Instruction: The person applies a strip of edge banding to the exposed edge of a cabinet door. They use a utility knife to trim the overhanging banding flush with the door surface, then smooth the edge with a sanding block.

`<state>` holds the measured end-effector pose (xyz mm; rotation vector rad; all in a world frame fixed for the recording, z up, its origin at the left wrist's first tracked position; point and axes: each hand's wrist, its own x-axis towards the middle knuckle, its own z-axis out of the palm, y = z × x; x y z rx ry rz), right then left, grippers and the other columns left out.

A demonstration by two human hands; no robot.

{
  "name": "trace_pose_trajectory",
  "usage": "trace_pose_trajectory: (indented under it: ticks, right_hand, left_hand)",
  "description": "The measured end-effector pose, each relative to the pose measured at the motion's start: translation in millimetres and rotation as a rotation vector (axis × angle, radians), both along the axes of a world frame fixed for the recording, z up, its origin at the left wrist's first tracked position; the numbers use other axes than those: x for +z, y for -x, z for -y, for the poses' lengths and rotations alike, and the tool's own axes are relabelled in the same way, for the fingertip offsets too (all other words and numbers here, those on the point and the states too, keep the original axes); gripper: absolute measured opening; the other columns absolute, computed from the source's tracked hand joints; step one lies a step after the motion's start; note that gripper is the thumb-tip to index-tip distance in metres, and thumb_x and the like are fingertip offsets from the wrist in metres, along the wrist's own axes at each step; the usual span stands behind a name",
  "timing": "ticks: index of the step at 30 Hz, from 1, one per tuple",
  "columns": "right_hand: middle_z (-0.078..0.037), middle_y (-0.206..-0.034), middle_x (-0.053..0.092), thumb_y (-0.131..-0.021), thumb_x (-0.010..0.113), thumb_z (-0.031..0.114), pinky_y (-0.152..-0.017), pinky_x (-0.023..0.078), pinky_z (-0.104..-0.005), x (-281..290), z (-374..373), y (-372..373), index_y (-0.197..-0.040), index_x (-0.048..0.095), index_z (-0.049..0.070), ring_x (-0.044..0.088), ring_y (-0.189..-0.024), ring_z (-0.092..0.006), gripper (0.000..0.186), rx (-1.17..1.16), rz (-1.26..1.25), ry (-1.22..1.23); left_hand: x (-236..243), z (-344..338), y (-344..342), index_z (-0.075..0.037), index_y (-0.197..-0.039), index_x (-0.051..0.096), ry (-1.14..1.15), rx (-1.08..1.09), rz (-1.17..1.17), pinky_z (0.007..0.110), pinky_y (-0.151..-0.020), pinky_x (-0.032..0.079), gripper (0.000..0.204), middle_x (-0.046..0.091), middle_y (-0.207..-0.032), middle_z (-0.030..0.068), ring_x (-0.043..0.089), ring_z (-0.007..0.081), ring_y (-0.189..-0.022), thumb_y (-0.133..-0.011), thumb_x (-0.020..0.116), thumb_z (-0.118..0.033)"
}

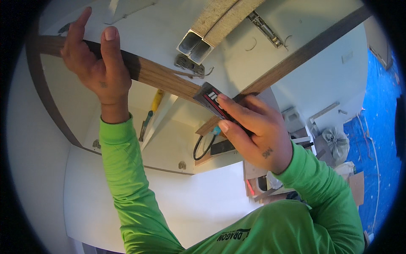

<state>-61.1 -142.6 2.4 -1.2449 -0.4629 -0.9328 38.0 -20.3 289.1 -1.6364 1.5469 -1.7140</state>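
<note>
A brown wood-grain strip (165, 80) edges the white cabinet, running from the upper left to the middle. My left hand (99, 70) rests at the strip's left part, its thumb and a finger stretched up and apart, and it holds nothing. In my right hand (258, 129) is a flat black rectangular piece with red and white markings (213, 100), pinched between thumb and fingers. One end of this flat piece meets the wood-grain strip near the middle; its exact kind is unclear. Part of it is hidden under my fingers.
Two pale rectangular bars (207, 36) stand close above the strip, beside a metal hinge (188, 64). Another hinge (266, 29) is farther right. A second wood-grain strip (304, 51) slants to the upper right. A yellow-handled tool (157, 100) and a black cable (203, 149) lie lower; blue sheeting (378, 139) covers the floor.
</note>
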Motion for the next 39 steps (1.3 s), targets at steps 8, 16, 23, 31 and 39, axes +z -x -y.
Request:
trace_pose_trajectory:
  ticks: [8,16,23,31,39]
  right_hand:
    - [-0.012,-0.084,0.061,-0.091,0.076,0.007,-0.061,0.047,-0.0335,10,2,-3,-0.130,0.069,-0.003,0.056,-0.066,-0.0225,0.041,-0.004,0.027,0.015]
    - [-0.013,-0.081,0.058,-0.091,0.076,0.011,-0.060,0.048,-0.0382,8,-2,-2,-0.132,0.068,-0.003,0.058,-0.067,-0.0275,0.045,-0.005,0.029,-0.004]
    - [-0.013,-0.078,0.055,-0.091,0.077,0.012,-0.058,0.045,-0.0395,8,-4,-5,-0.132,0.068,-0.002,0.055,-0.064,-0.0273,0.045,-0.020,0.046,-0.006]
    - [-0.014,-0.087,0.056,-0.093,0.075,0.014,-0.064,0.048,-0.0384,-1,-3,15,-0.138,0.064,-0.001,0.057,-0.070,-0.0266,0.049,-0.029,0.127,0.075]
    - [-0.015,-0.121,0.067,-0.100,0.069,0.013,-0.095,0.051,-0.0347,-194,46,87,-0.147,0.056,-0.001,0.064,-0.109,-0.0214,0.050,0.618,-0.596,0.210]
  left_hand:
    - [-11,8,-5,-0.003,-0.142,0.057,0.031,-0.178,-0.261,0.031,-0.107,0.042,0.045,0.059,-0.140,0.0108,0.053,0.0158,-0.124,-0.105,0.065,-0.026]
    - [-3,6,-1,-0.003,-0.141,0.061,-0.026,-0.103,-0.095,0.035,-0.112,0.037,0.045,0.058,-0.138,0.0101,0.051,0.0202,-0.128,-0.105,0.063,-0.031]
    - [-6,4,-2,-0.004,-0.140,0.062,0.012,-0.127,-0.156,0.036,-0.112,0.036,0.045,0.058,-0.135,0.0105,0.050,0.0217,-0.127,-0.104,0.064,-0.032]
    - [2,6,-3,-0.006,-0.138,0.066,-0.046,-0.128,-0.022,0.040,-0.114,0.036,0.042,0.065,-0.132,0.0121,0.053,0.0263,-0.126,-0.103,0.064,-0.030]
    - [-5,-4,33,-0.008,-0.119,0.071,-0.194,0.151,0.186,0.055,-0.122,0.025,0.028,0.052,-0.153,0.0168,0.042,0.0350,-0.146,-0.095,0.067,-0.021]
